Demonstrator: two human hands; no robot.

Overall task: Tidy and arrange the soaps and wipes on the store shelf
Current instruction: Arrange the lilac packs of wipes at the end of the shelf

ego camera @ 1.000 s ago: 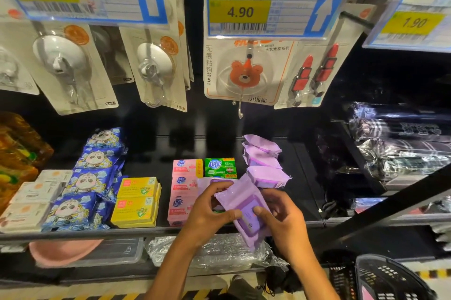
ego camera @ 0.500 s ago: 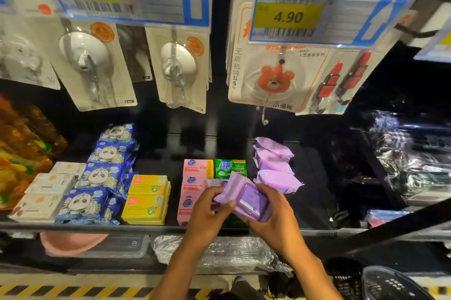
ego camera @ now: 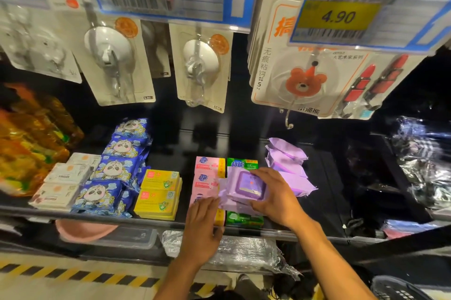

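I see one purple wipes pack (ego camera: 246, 187), lid up, tilted above the green soap boxes (ego camera: 241, 164), beside a column of pink soap boxes (ego camera: 207, 168). Further purple packs (ego camera: 285, 158) lie behind it to the right; yellow soap boxes (ego camera: 159, 192) and blue panda wipes (ego camera: 114, 170) lie to the left.

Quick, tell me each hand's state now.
Left hand: open, straight fingers touching the left edge of the wipes pack.
Right hand: closed, gripping the wipes pack.

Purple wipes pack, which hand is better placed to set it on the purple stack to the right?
Right, likely. The right hand holds the purple wipes pack beside the purple stack; the left hand only touches its left edge.
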